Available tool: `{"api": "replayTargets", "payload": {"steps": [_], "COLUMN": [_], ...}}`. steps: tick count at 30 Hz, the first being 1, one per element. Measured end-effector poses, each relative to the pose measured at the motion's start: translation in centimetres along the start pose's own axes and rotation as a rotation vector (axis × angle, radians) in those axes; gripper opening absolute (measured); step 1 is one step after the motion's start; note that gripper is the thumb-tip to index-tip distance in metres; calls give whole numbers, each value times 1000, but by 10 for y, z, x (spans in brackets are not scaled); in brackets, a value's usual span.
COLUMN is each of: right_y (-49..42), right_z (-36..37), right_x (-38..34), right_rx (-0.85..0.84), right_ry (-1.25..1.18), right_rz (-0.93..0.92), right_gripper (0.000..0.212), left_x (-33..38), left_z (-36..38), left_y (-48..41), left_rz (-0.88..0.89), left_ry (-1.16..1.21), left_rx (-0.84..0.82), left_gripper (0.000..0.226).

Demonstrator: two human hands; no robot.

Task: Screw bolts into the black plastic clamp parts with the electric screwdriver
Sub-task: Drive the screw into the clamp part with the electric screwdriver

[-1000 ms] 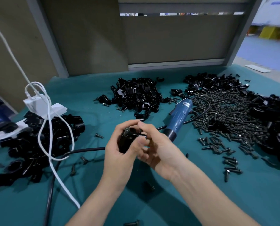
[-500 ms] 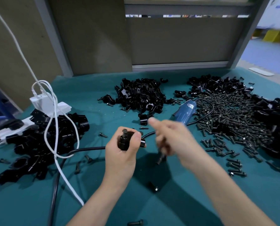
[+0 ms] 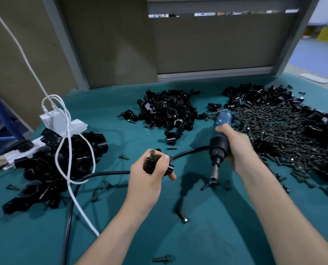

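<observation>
Gripping one clamp part (image 3: 149, 166) with one bolt (image 3: 152, 152): left hand (image 3: 148, 183) | right hand (image 3: 238, 150) grasping one electric screwdriver (image 3: 219, 145)

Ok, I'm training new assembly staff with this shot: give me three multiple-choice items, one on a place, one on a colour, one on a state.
1. The big bolt heap lies: A) right of the screwdriver; B) left of it; C) in a box.
2. The screwdriver's body is: A) red; B) blue; C) yellow.
3. The bolt in the clamp part held by the left hand: A) is sunk flush; B) stands proud; C) is missing.
Key: 1 A, it spreads beyond the right hand; 2 B, blue shows above the grip; 3 B, its shank sticks up.
</observation>
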State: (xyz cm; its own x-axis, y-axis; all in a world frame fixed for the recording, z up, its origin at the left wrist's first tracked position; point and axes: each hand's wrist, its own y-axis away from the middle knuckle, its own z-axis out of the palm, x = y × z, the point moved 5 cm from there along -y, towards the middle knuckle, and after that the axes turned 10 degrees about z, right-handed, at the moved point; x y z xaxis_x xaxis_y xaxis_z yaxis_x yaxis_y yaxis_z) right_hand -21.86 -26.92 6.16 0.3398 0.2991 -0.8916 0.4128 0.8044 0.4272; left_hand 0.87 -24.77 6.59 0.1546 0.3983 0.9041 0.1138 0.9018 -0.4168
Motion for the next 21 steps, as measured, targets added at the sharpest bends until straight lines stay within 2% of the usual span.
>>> {"api": "replayTargets", "payload": {"steps": [1,3,4,6,8,11,16,19,21], "right_y": [4,10,11,13,15,14,21,24,22], "right_z": [2,6,7,9,11,13,17,16,16], "right_x": [0,-4,-4,-5,-5,-3,-11,-11,-8], "right_rx": [-108,-272,-313,-349,-360,-431,-603,-615,-557], "right_ry": [-165,-469,-587,-738,-724,-754,-995,-939,-961], "right_rz": [28,86,105,119,101,97,58,16,41], "right_gripper": [39,54,56,48,35,49,48,41,33], "left_x": [-1,-2,-3,-4,-7,-10,-10,-9,-8], "left_z": [1,3,4,4,3,1,1,3,7], "left_y": [1,2,2,3,3,5,6,7,9], "left_rz": [-3,-13,-20,-27,-55,-110,-132,-105,-101], "left_ry": [-15,-59,-88,-165,-266,-364,-522,-562,-603], "left_rx": [-21,-68,-92,-131,-164,-186,-272,-337,-410], "left_gripper": [30,24,20,19,19,20,19,21,20]}}
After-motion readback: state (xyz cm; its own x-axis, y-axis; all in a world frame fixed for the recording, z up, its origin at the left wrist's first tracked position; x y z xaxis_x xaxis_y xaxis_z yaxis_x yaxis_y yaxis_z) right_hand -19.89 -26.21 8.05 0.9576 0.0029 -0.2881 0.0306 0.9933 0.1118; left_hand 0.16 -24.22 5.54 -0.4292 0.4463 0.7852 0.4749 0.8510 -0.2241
